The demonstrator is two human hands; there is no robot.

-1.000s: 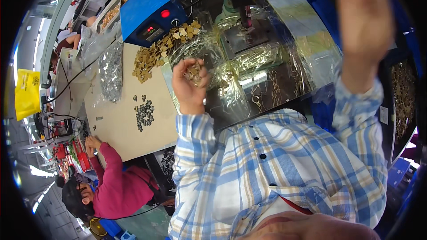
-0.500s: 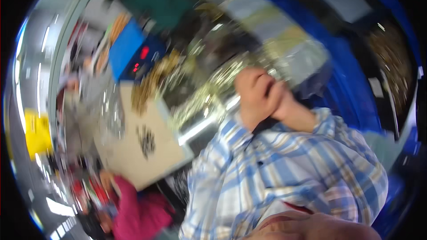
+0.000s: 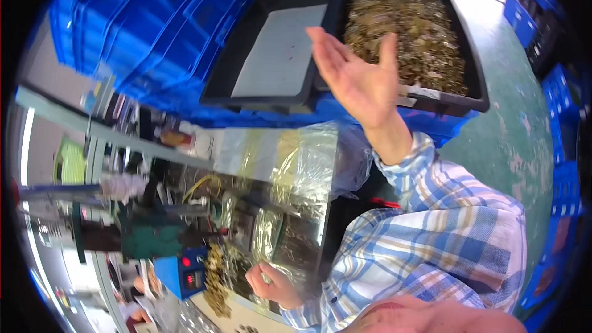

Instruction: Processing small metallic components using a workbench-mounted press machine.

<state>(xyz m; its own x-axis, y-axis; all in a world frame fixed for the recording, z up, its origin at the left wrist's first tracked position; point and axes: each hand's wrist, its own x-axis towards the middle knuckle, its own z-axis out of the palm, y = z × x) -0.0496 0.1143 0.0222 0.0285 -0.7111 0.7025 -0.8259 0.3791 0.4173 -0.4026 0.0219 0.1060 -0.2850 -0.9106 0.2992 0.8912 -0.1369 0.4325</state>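
My right hand [image 3: 364,86] is stretched out over the edges of two black bins, palm showing and fingers apart, with nothing in it. Beyond its thumb lies a heap of small brass-coloured metal pieces [image 3: 407,31] filling the right-hand black bin [image 3: 476,80]. Over the workbench, my left hand [image 3: 274,285] is curled closed. A small pale spot shows among its fingers, too small to name. Nearest to that hand are clear plastic film [image 3: 268,228] on the bench and a row of small brass-coloured parts [image 3: 216,277].
The left-hand black bin [image 3: 216,80] holds a white sheet [image 3: 283,49]. Stacked blue crates [image 3: 148,24] stand behind it. A dark green bench machine [image 3: 151,234] and a blue control box with red digits [image 3: 179,274] are at the left. More blue crates [image 3: 564,148] line the right side.
My hands were together in front of my chest; now they are apart. The right has reached out toward the bins and opened, the left is lower over the bench. My view has turned rightward.
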